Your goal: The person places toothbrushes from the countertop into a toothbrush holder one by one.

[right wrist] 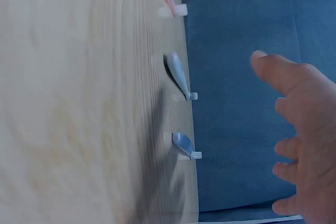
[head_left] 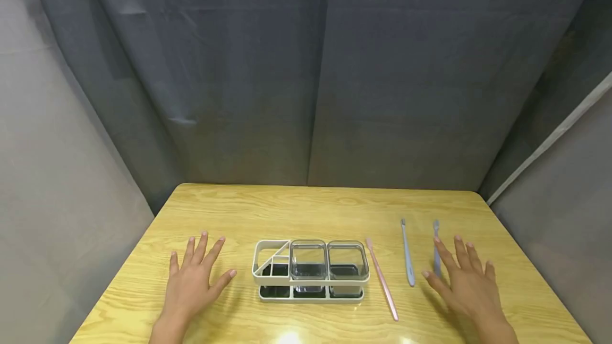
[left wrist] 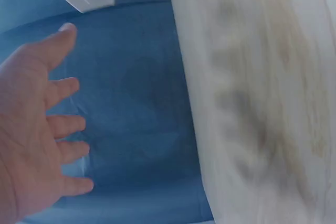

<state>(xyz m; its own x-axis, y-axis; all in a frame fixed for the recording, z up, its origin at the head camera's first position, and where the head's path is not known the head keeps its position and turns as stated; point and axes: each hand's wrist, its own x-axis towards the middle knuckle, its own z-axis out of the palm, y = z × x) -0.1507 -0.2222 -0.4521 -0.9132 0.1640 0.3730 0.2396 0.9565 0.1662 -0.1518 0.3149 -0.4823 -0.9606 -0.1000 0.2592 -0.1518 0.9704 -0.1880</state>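
My left hand (head_left: 191,283) hovers with fingers spread, left of a white toothbrush holder (head_left: 271,281). Two clear cups (head_left: 308,248) sit in the holder's middle and right compartments; its left part is split by slanted dividers. Right of it lies a pink toothbrush (head_left: 382,283), then a light blue toothbrush (head_left: 408,256). A bluish-purple toothbrush (head_left: 437,264) lies farther right, partly behind the fingers of my right hand (head_left: 466,285). That hand is also spread and holds nothing. In the right wrist view, the hand (right wrist: 310,140) is apart from the toothbrushes.
The wooden table (head_left: 306,211) has rounded far corners. Grey-blue curtains (head_left: 315,78) hang behind it, with lighter cloth (head_left: 57,174) at the left side and grey cloth (head_left: 559,174) at the right.
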